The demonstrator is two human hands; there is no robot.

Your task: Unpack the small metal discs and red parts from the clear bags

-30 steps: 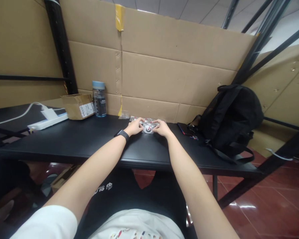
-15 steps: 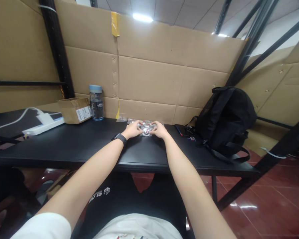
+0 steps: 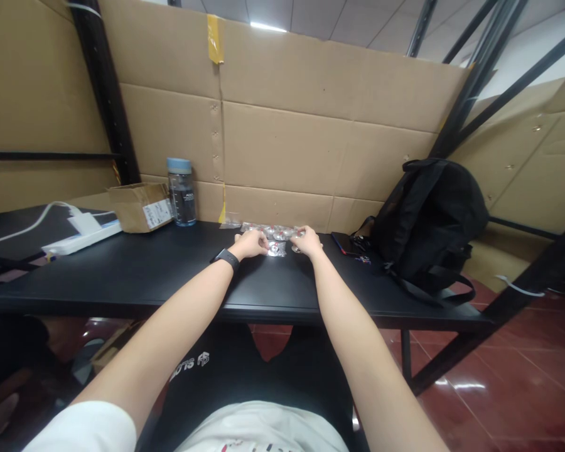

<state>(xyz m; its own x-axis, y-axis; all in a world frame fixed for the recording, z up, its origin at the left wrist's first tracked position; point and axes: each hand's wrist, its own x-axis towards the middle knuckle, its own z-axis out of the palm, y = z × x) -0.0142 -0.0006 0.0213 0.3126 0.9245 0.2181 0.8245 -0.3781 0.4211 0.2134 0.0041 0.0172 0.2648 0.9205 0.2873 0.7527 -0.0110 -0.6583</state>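
A cluster of small clear plastic packets (image 3: 277,233) with red-and-white contents lies on the black table (image 3: 145,270), hard against the cardboard wall. The left hand (image 3: 250,243) rests on the packets' left edge, fingers curled onto them; the right hand (image 3: 307,241) presses on their right edge; whether either actually pinches a packet cannot be told. The packets look light, thin and slippery, likely best pinched at a sealed edge. Left of the packets stand a water bottle (image 3: 181,191), a cardboard box (image 3: 141,206) and a power strip (image 3: 82,235); right of them, a black backpack (image 3: 435,220).
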